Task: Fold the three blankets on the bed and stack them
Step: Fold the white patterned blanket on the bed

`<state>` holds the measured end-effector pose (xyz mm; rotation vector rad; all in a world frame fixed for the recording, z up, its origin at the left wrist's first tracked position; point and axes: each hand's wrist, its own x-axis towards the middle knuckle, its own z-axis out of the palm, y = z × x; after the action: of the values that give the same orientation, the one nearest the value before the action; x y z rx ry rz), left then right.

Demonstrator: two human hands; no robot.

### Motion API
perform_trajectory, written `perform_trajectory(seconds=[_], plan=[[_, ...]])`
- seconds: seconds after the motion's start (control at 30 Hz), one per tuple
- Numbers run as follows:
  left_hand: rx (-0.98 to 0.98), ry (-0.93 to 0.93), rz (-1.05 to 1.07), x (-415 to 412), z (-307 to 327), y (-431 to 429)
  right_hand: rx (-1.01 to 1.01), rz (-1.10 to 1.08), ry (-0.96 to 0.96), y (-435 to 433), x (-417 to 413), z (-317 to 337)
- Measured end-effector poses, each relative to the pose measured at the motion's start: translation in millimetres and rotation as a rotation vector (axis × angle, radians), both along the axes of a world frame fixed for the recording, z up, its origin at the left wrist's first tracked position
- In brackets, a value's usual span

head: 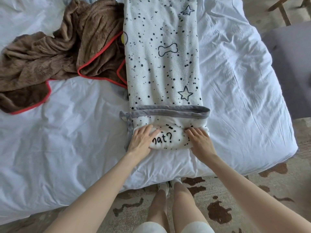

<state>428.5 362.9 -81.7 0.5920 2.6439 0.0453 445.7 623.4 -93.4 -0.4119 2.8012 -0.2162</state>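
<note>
Early days, I'd say. The spotted blanket (161, 64) is a long strip at the bed's (67, 132) near edge, near end turned over. Left hand (143, 140) and right hand (199, 140) press it with flat fingers. The brown blanket (50, 56) is an unfolded heap far left, and I can't see a third.

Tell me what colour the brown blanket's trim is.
Red trim on the brown blanket, seen in the head view.
</note>
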Motion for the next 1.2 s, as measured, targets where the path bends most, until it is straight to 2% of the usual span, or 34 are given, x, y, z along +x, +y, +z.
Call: perform_trajectory(seconds=[0.1, 0.23, 0.33, 0.43, 0.63, 0.83, 0.9, 1.07, 1.13, 1.2], plan=[[0.044, -0.060, 0.025, -17, 10, -5, -0.074, -0.044, -0.027, 4, -25, 11], [0.186, -0.270, 0.142, -58, 36, -15, -0.146, -0.193, -0.251, 14, -65, 37], [0.201, -0.386, 0.211, -100, 58, -28, -0.296, -0.301, -0.432, 23, -100, 56], [0.235, -0.414, 0.222, -141, 77, -37, -0.511, -0.410, -0.502, 27, -137, 73], [0.306, -0.294, 0.349, -223, 91, -51, -0.697, -0.584, -0.518, 28, -223, 92], [0.495, -0.019, 0.555, -283, 73, -58, -0.877, -0.872, -0.324, 24, -295, 80], [0.569, 0.039, 0.685, -286, 60, -58, -0.947, -0.954, -0.312, 22, -304, 69], [0.760, -0.109, 1.124, -269, 29, -56, -0.958, -0.924, -0.503, 24, -289, 40], [0.791, -0.148, 1.195, -262, 20, -52, -0.991, -0.914, -0.519, 26, -283, 31], [0.782, -0.070, 1.155, -260, 17, -49, -0.987, -0.896, -0.471, 26, -282, 27]])
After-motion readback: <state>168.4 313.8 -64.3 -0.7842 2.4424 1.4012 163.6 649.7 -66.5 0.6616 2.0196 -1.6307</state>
